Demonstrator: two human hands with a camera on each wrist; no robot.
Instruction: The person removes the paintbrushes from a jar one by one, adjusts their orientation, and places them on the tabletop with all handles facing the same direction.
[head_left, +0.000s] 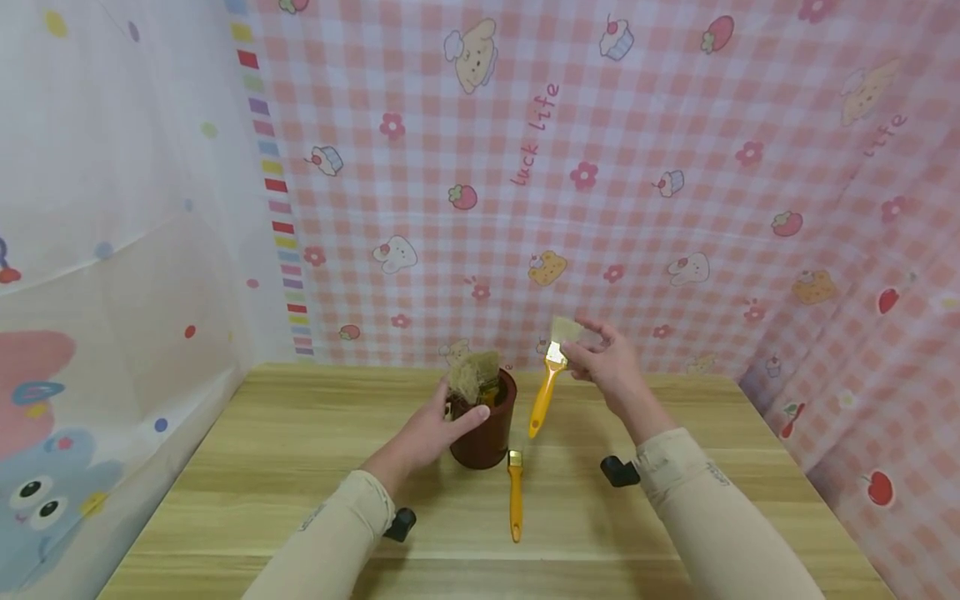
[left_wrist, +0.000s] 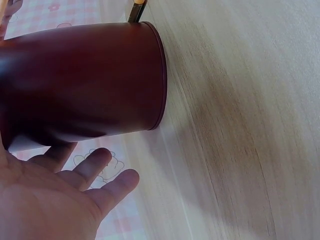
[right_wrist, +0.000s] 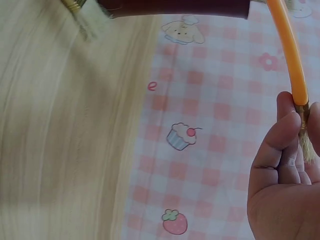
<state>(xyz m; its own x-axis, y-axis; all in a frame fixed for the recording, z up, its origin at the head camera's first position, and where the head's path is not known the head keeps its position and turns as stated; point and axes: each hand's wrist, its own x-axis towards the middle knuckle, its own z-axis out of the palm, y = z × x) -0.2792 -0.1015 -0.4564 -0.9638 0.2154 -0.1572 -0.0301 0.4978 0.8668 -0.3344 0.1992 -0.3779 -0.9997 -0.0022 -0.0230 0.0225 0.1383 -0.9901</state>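
A dark brown cylindrical holder point(head_left: 480, 442) stands on the table, with several brushes point(head_left: 476, 375) in it, bristles up. My left hand point(head_left: 431, 425) grips the holder near its rim, thumb at the front and fingers around the far left side. In the left wrist view, the lower fingers point(left_wrist: 117, 187) extend past the holder's wall. To the right, my right hand point(head_left: 607, 362) pinches a yellow-handled paintbrush point(head_left: 543, 400) by its metal band and bristles, the handle pointing down above the table. A second yellow-handled paintbrush point(head_left: 516, 500) lies in front of the holder.
The wooden table point(head_left: 300, 442) ends at a pink checkered cloth point(head_left: 420, 292) hanging behind it. A white printed cloth point(head_left: 187, 275) hangs at the left. Black pieces point(head_left: 620, 472) show beside both wrists.
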